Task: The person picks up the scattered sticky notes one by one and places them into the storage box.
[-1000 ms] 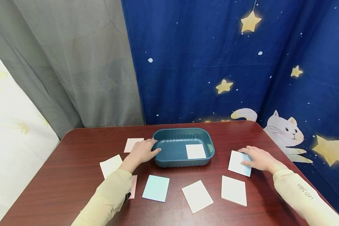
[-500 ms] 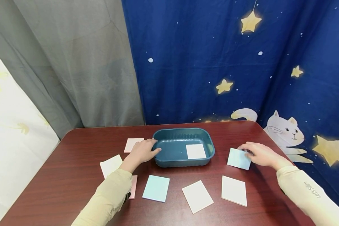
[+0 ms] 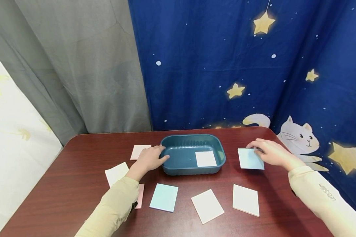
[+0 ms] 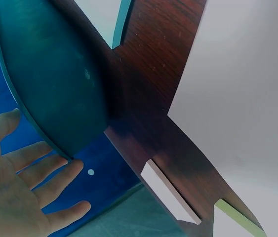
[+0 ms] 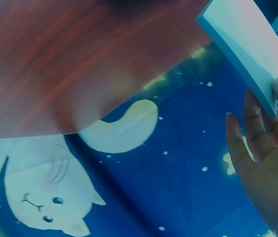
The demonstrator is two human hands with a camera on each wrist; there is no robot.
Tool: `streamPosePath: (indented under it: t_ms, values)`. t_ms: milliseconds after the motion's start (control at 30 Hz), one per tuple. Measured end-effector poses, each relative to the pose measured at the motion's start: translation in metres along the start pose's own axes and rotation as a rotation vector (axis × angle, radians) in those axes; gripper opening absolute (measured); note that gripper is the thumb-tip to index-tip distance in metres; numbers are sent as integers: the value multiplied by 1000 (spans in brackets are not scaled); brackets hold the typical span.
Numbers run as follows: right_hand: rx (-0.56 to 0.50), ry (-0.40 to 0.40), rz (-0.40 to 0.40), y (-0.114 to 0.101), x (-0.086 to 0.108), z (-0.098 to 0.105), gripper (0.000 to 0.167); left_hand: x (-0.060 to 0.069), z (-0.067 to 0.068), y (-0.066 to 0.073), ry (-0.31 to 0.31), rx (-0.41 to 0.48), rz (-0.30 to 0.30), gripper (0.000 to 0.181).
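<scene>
On the left end of the dark teal bin (image 3: 184, 171), my left hand (image 3: 149, 159) rests with its fingers loosely spread over the rim; the left wrist view shows the fingertips at the bin (image 4: 55, 84) edge. A white square pad (image 3: 205, 159) lies inside the bin, toward its right side. To the right of the bin, my right hand (image 3: 271, 152) pinches a light blue square pad (image 3: 250, 159) by its upper right corner, above the table. In the right wrist view the thumb lies on one face of the pad (image 5: 250, 44), with fingers behind it.
Near the front lie a light blue pad (image 3: 164, 197) and two white pads (image 3: 207, 206) (image 3: 245, 199). On the left are a cream pad (image 3: 116, 173), a pink pad (image 3: 140, 196) partly under the left sleeve, and a pale pink pad (image 3: 138, 151). Curtains hang behind the table.
My right hand has lifted the light blue pad off the table, raising it and tilting its face. The left hand and the bin have stayed in place.
</scene>
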State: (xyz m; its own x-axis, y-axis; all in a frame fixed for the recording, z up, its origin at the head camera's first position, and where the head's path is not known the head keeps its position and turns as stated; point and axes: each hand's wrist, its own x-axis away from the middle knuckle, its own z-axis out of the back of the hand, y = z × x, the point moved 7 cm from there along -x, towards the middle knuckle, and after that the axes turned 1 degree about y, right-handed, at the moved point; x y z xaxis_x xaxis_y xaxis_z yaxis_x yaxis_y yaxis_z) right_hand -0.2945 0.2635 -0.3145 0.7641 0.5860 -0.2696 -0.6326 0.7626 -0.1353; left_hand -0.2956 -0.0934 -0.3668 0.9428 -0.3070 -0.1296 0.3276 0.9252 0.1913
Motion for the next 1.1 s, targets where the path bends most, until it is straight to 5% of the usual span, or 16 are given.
streamPosePath:
  t_ms: [433, 1100]
  values:
    - [28, 110, 45, -19, -29, 26, 26, 0, 0, 0, -2, -2, 1, 52]
    - [-52, 126, 27, -47, -71, 24, 25, 0, 0, 1, -4, -22, 1, 52]
